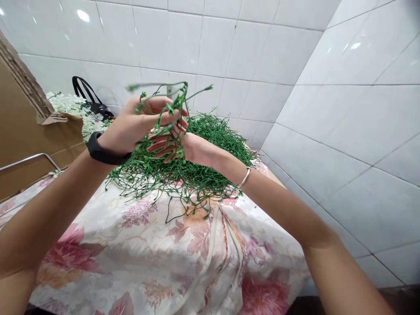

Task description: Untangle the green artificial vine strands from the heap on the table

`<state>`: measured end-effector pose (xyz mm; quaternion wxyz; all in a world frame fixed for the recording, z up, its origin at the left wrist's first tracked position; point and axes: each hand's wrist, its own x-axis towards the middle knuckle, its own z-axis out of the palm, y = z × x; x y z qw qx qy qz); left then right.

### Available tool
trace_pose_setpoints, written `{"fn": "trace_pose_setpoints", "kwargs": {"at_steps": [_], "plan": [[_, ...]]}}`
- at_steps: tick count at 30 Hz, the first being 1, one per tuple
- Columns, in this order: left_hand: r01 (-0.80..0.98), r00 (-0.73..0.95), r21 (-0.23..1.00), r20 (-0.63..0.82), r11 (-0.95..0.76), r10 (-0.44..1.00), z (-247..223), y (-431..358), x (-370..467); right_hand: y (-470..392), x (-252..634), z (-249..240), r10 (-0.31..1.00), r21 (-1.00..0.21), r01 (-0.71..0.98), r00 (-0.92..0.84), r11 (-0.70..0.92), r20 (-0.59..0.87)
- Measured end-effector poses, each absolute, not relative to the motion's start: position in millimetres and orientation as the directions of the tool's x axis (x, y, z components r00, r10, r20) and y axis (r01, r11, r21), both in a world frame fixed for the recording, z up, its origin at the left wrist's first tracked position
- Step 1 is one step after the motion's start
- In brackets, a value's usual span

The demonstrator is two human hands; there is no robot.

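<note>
My left hand (144, 122), with a black band on its wrist, pinches a small bunch of green artificial flower stems (179, 103) between thumb and fingers. These stems are thin and branched, with small nubs at their tips. Just below and to the right, my right hand (195, 148) reaches in, a silver bracelet on its wrist. Its fingers are stretched out and apart, behind the hanging ends of the bunch; whether they touch it I cannot tell. Behind both hands lies a large heap of similar green stems (216, 140), partly hidden by them.
A floral cloth (131, 245) covers the surface under the heap. White artificial flowers (70, 105), a black bag with straps (95, 105) and a cardboard box (29, 127) stand at the left. A metal rod (26, 161) crosses there. White tiled walls (344, 131) close off the back and right.
</note>
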<state>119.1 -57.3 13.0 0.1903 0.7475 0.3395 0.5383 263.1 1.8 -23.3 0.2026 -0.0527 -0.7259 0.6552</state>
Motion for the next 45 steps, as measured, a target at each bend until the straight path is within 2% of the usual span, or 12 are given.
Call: {"fn": "trace_pose_setpoints", "kwargs": {"at_steps": [3, 5, 7, 10, 13, 16, 21, 26, 31, 36, 41, 45], "plan": [[0.251, 0.137, 0.644, 0.716, -0.723, 0.685, 14.6, -59.7, 109.7, 7.4, 264.1, -27.4, 0.424, -0.97, -0.169, -0.876, 0.175, 0.23], [0.347, 0.073, 0.56, 0.784, -0.753, 0.617, 15.9, -62.0, 104.3, 9.2, 267.7, -27.6, 0.509, -0.967, -0.168, -0.825, 0.194, 0.246], [0.527, 0.08, 0.407, 0.85, -0.746, 0.52, 16.0, -66.1, 101.4, 8.2, 273.7, -24.4, 0.571, -0.961, -0.204, -0.774, 0.185, 0.274], [0.746, 0.27, 0.071, 0.877, -0.663, 0.397, 12.1, -74.9, 103.0, 1.0, 286.9, -13.8, 0.61, -0.962, -0.225, -0.744, 0.155, 0.272], [0.793, 0.49, -0.27, 0.815, -0.545, 0.31, 3.2, -82.7, 109.5, -9.4, 301.3, -2.4, 0.593, -0.962, -0.185, -0.759, 0.199, 0.269], [0.786, 0.578, -0.414, 0.755, -0.458, 0.31, -8.0, -86.5, 117.1, -17.2, 313.0, 2.8, 0.544, -0.937, -0.134, -0.784, 0.322, 0.299], [0.777, 0.573, -0.288, 0.693, -0.56, 0.438, -21.2, -87.2, 121.2, -24.6, 326.7, -5.4, 0.561, -0.875, 0.023, -0.775, 0.484, 0.29], [0.705, 0.628, 0.002, 0.462, -0.709, 0.626, -25.5, -89.2, 121.4, -31.2, 332.9, -25.8, 0.654, -0.867, 0.058, -0.682, 0.495, 0.327], [0.726, 0.465, 0.309, 0.438, -0.615, 0.769, -35.6, -84.1, 136.9, -36.0, 332.4, -41.3, 0.694, -0.882, -0.004, -0.615, 0.471, 0.374], [0.656, 0.467, 0.415, 0.433, -0.63, 0.771, -48.9, -67.3, 146.4, -35.8, 340.4, -52.0, 0.678, -0.875, -0.021, -0.623, 0.484, 0.39], [0.621, 0.438, 0.349, 0.589, -0.702, 0.679, -67.6, -56.6, 151.6, -33.1, 349.1, -74.8, 0.746, -0.896, -0.004, -0.552, 0.445, 0.373], [0.483, 0.465, 0.54, 0.509, -0.689, 0.724, -88.7, -54.8, 155.2, -36.6, 348.3, -95.7, 0.773, -0.922, -0.041, -0.531, 0.385, 0.347]]}}
